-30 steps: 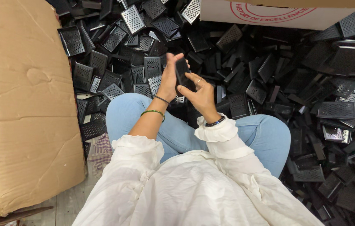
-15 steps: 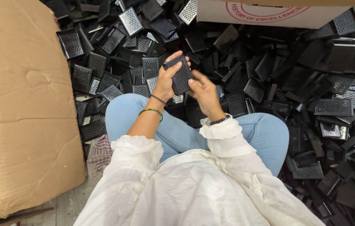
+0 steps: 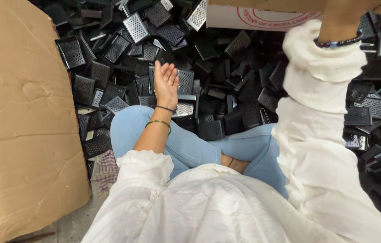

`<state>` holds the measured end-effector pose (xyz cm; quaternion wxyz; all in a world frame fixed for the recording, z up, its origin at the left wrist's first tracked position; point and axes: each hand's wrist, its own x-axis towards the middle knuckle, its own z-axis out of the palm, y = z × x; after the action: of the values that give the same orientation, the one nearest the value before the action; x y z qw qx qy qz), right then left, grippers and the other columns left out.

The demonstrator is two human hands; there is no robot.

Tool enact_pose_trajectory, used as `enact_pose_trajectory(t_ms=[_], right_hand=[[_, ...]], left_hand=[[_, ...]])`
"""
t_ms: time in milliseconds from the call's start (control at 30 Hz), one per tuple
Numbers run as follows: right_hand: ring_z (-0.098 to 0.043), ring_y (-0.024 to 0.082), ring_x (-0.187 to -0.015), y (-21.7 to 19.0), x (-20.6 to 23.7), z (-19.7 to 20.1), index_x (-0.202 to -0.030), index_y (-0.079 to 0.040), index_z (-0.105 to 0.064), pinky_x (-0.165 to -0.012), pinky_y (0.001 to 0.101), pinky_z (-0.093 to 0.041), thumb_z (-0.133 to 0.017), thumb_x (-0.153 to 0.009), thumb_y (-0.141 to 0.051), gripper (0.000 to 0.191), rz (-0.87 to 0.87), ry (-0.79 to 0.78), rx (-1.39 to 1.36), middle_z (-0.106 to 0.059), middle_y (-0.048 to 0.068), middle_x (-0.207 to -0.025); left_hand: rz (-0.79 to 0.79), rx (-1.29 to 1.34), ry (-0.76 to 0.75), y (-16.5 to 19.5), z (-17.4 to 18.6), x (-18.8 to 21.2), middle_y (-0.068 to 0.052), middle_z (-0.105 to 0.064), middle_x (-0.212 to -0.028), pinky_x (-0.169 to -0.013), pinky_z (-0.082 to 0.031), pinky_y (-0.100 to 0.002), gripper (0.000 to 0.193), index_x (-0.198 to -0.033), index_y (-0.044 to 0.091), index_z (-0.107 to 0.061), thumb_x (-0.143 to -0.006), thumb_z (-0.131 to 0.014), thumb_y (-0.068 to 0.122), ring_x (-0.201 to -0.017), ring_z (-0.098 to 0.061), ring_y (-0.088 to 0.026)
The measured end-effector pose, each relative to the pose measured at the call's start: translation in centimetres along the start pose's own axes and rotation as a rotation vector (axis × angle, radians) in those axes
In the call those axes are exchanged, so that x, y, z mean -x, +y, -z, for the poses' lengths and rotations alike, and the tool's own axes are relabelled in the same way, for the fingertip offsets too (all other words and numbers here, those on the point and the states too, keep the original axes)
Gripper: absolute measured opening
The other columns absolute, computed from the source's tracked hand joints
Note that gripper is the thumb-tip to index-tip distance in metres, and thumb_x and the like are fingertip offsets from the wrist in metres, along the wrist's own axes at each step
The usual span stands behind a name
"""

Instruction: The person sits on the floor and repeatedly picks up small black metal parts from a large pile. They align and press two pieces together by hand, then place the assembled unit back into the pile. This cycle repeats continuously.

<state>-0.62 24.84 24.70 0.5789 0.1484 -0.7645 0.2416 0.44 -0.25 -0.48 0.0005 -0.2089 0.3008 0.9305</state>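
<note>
Currently the left hand is empty, palm up, fingers spread, hovering above the pile of black perforated parts just beyond the knees. The right arm reaches up toward the white carton; its hand is cut off by the frame edge, so its grip cannot be told. Judgement: most of the pile is unsorted. Parts lie at mixed angles, with no common long axis. Flattened cardboard lies left.

Around your pale blue jeans lies a heap of black trays with perforated, silver-grey mesh faces. Your sleeves are white; a green bangle and a black thread ring the wrist above the jeans. Beside them lies plain brown cardboard, and beyond them a white box with a red circle.
</note>
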Motion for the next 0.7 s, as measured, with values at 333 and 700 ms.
enact_pose_trajectory(t_ms=[333,700], right_hand=[[-0.063,0.045,-0.094,-0.7,14.8,-11.5,-0.116,0.003,-0.067,-0.078,0.0509,-0.052,-0.084,-0.078,-0.035,0.056,-0.152,-0.669,-0.095,-0.066,0.025,-0.108],[-0.069,0.038,-0.094,1.3,16.6,-8.9,-0.11,-0.006,-0.063,-0.084,0.0508,-0.054,-0.084,-0.073,-0.038,0.054,-0.433,-1.005,-0.021,-0.072,0.018,-0.099]], left_hand=[[-0.007,-0.189,0.089,-1.2,0.2,-1.0,-0.002,-0.069,-0.104,-0.078,-0.05,-0.029,0.054,-0.114,0.008,-0.064,-0.097,-0.055,0.058,-0.093,-0.064,-0.014],[-0.667,-1.301,0.137,-3.6,0.9,-2.4,-0.017,-0.067,-0.116,-0.1,-0.052,-0.041,0.036,-0.115,0.003,-0.066,-0.081,-0.072,0.009,-0.112,-0.064,-0.032]])
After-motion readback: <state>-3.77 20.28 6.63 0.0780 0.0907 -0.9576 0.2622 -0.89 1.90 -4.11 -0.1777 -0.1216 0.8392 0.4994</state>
